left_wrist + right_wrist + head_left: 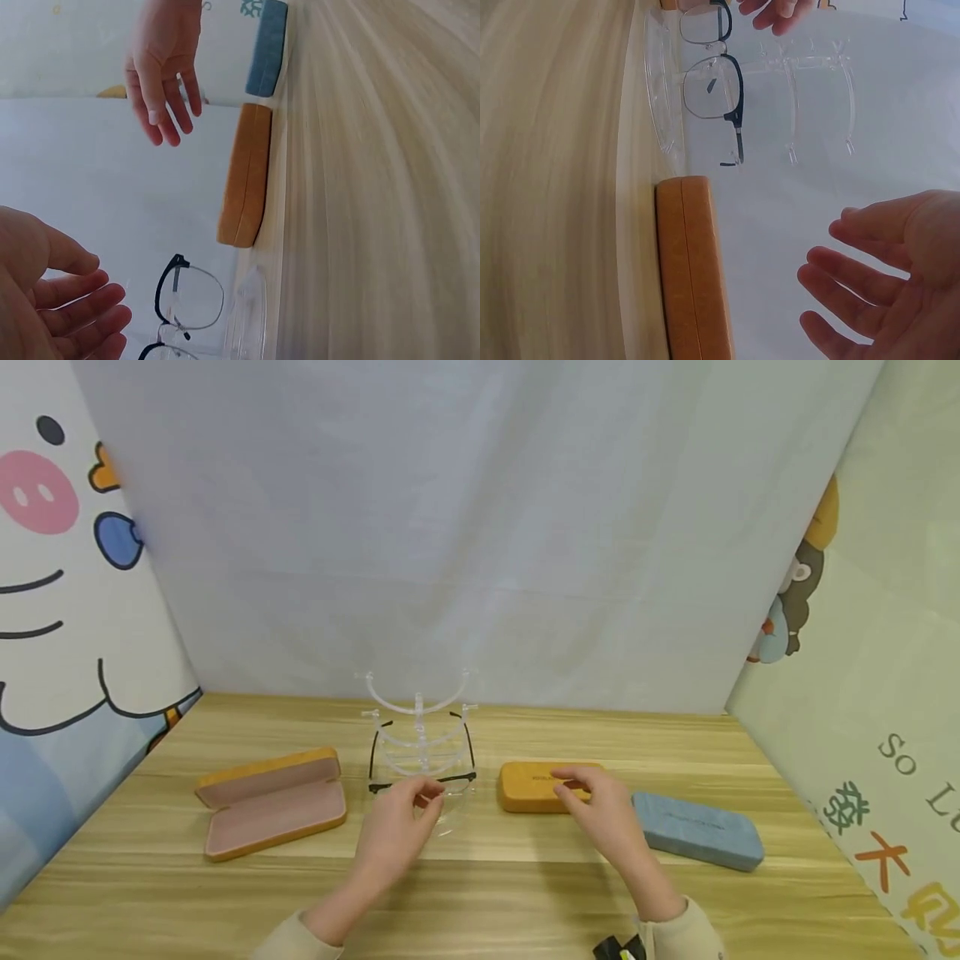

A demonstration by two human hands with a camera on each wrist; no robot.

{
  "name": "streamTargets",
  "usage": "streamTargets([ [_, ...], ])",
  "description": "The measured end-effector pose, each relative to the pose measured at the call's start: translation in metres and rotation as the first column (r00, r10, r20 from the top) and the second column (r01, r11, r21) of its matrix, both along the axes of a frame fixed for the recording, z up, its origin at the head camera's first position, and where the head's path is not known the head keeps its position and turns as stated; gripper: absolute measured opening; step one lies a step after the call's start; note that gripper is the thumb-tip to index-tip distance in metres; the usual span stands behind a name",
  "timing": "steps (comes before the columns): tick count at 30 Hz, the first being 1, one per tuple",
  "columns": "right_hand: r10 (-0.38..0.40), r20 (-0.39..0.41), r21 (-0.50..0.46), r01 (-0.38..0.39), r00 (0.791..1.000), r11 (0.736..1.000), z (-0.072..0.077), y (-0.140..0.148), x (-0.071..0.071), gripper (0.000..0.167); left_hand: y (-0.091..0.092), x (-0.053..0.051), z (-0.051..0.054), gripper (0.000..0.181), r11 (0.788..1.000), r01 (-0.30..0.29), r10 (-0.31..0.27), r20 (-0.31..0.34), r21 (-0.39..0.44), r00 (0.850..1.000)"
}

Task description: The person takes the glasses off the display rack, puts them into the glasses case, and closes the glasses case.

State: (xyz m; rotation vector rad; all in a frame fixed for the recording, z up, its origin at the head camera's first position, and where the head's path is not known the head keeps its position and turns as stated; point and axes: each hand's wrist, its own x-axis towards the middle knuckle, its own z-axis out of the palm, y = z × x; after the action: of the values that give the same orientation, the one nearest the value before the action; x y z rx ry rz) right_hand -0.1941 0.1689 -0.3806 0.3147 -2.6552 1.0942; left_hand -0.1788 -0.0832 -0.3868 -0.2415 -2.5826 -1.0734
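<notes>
My left hand (397,827) hovers in front of the clear display stand (420,722), its fingers relaxed and holding nothing. A pair of black half-rim eyeglasses (380,787) sits low on that stand, temples pointing back; the left wrist view shows the glasses (159,292) apart from the fingers. My right hand (603,814) is held above the closed orange glasses case (521,789), fingers loosely bent with nothing between them. In the right wrist view a gap shows between the right hand (885,277) and the orange case (694,270).
An open orange case (277,818) with a pink lining lies left of the stand. At the right is a closed blue case (701,831). A small black object (618,948) shows by the right sleeve. Pale curtains (480,527) enclose the wooden table (487,910).
</notes>
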Motion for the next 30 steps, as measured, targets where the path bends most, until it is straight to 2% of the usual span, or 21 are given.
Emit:
streamTargets([
  [4,0.014,-0.005,-0.023,-0.014,1.000,1.000,-0.001,-0.010,-0.004,0.023,-0.015,0.000,0.002,0.011,0.998,-0.058,0.058,-0.026,0.005,0.998],
  [7,0.024,-0.016,-0.031,-0.024,1.000,0.999,-0.002,-0.016,-0.007,0.022,-0.024,-0.002,0.003,0.011,0.997,-0.077,0.078,-0.038,0.015,0.996],
  [14,0.062,-0.014,-0.027,-0.062,0.998,0.998,-0.005,-0.031,-0.013,0.021,-0.042,-0.004,0.000,0.015,0.991,-0.137,0.137,-0.026,0.007,0.990],
  [18,0.091,-0.014,0.000,-0.091,0.996,0.996,-0.007,-0.038,-0.015,0.021,-0.049,-0.006,-0.002,0.019,0.986,-0.169,0.169,0.011,-0.004,0.986],
  [24,0.147,0.013,-0.003,-0.147,0.989,0.989,-0.010,-0.050,-0.017,0.024,-0.053,-0.006,-0.001,0.027,0.988,-0.154,0.156,0.081,-0.030,0.984],
  [30,0.191,0.056,-0.022,-0.190,0.980,0.981,-0.012,-0.060,-0.026,0.028,-0.057,-0.011,-0.005,0.034,0.993,-0.120,0.120,0.127,-0.010,0.985],
])
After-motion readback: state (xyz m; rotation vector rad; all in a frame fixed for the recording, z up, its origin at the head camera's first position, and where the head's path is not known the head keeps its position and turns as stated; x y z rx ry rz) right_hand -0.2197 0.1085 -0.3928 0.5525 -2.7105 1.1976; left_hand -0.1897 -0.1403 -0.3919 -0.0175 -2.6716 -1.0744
